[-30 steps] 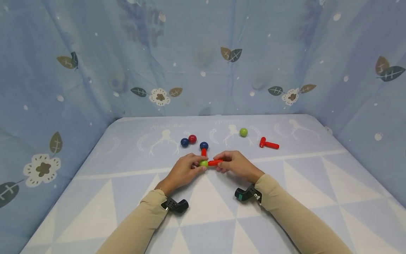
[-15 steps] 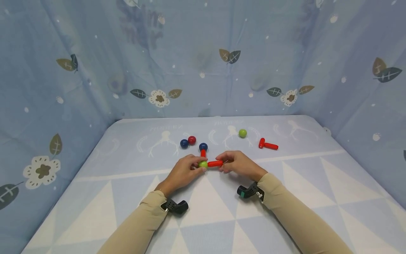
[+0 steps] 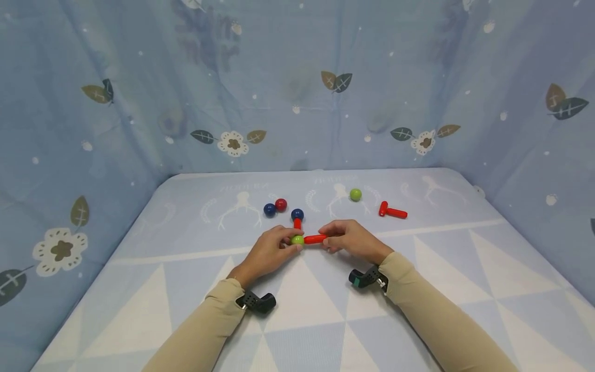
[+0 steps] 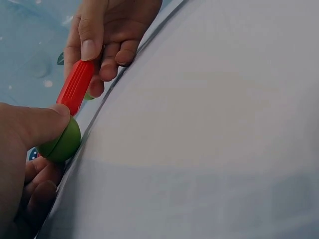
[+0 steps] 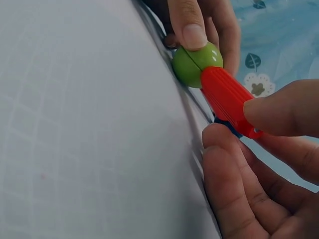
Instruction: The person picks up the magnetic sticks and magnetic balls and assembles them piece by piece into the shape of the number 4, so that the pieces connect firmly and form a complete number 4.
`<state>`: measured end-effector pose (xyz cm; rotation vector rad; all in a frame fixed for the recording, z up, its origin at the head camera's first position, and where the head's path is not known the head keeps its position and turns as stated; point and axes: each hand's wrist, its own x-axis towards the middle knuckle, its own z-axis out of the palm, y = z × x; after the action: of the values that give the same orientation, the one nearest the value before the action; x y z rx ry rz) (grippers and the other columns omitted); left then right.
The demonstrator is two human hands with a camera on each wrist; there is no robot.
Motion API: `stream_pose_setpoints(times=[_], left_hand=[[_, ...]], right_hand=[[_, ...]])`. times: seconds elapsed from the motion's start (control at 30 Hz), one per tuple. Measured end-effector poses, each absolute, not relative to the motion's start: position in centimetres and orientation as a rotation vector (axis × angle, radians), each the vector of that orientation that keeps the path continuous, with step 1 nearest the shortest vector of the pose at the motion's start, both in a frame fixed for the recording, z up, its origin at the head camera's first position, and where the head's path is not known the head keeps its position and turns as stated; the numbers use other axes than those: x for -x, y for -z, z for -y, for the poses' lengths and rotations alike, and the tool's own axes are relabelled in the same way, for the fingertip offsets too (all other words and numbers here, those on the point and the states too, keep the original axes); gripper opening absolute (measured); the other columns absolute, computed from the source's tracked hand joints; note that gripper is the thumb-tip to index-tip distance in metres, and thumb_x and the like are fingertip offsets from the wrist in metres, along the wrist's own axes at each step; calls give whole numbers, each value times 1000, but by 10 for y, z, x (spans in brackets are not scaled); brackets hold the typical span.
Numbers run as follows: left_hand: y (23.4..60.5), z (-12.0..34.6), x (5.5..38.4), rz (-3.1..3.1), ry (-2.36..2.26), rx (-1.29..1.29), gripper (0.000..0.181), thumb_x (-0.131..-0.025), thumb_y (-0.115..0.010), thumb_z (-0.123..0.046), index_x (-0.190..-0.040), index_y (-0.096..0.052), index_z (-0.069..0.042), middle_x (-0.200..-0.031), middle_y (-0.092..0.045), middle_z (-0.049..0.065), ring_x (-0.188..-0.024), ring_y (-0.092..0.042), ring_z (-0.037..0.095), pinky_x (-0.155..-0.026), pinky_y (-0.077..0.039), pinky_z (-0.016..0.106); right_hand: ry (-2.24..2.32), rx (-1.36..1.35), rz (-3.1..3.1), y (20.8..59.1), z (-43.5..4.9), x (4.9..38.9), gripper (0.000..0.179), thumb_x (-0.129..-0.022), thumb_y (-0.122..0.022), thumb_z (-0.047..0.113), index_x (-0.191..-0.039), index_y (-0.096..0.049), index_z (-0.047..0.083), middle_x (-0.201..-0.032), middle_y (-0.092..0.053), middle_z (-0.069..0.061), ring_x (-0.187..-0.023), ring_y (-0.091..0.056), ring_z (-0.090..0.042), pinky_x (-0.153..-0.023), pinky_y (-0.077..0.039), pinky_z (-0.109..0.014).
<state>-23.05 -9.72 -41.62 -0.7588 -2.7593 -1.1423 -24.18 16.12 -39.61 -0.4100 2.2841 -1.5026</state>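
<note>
My left hand (image 3: 268, 251) pinches a green ball (image 3: 297, 240) between thumb and fingers. A ridged red rod (image 3: 315, 239) meets the ball's right side, and my right hand (image 3: 351, 240) grips its outer end with thumb and fingers. In the right wrist view the red rod (image 5: 227, 97) runs from the green ball (image 5: 195, 64) toward my thumb, a small hole showing in its end. From the ball's far side another red rod (image 3: 297, 223) leads to a blue ball (image 3: 297, 214). The left wrist view shows a seam across the green ball (image 4: 62, 142).
A loose blue ball (image 3: 269, 210) and a dark red ball (image 3: 281, 205) lie beyond my left hand. Farther back is another green ball (image 3: 355, 195). Two red rods (image 3: 393, 212) lie at the right. A patterned cloth (image 3: 307, 320) covers the table, with blue curtains (image 3: 297, 88) around it.
My right hand slid outward along the red rod, then took hold nearer its outer end. My left hand keeps its grip on the green ball.
</note>
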Motion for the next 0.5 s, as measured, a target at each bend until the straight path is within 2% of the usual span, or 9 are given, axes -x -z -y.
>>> stream_pose_setpoints(times=[0.2, 0.5], left_hand=[[415, 97, 230, 2761, 1142, 761, 34, -91, -76, -22, -125, -71, -17, -94, -60, -5, -83, -55, 13, -74, -49, 30], [414, 97, 230, 2758, 1132, 765, 35, -92, -75, -23, -125, -71, -17, -93, -59, -5, -83, -54, 13, -74, -49, 30]], right_hand=[[1514, 399, -2268, 395, -163, 243, 33, -93, -71, 13, -125, -66, 7, -114, -67, -10, -87, -67, -26, -85, -51, -35], [1527, 394, -2288, 397, -172, 248, 39, -95, -68, 21, -131, -63, 7, -113, -68, -10, -92, -69, -27, -88, -53, -35]])
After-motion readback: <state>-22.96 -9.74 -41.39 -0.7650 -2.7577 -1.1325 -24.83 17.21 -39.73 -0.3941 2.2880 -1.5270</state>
